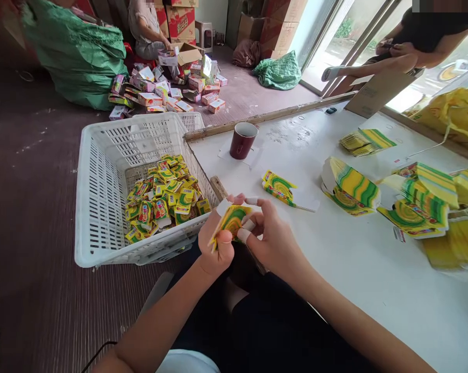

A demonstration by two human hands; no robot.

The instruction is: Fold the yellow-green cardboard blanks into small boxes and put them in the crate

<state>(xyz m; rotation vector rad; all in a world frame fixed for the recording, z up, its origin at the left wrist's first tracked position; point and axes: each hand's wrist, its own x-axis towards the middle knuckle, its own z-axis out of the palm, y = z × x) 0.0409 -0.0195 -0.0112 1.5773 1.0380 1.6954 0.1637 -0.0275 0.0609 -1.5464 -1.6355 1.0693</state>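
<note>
A small yellow and green printed carton (234, 221) is held in front of me above my lap. My left hand (217, 241) is closed around it, thumb on the near side. At its right edge, the thumb and bent fingers of my right hand (270, 233) pinch the carton. White coverings show on several fingertips. To the left, a white plastic basket (101, 254) holds many similar small cartons (167, 191). On the white table (307, 259), a flat carton piece (279, 187) lies just beyond my right hand.
A dark red mug (243, 141) stands near the table's wooden edge. Stacks of flat cartons (350, 186) lie on the right. Beyond the basket are a green sack (78, 57), loose boxes (152, 98) and a seated person (150, 31). Another person (420, 46) sits at the upper right.
</note>
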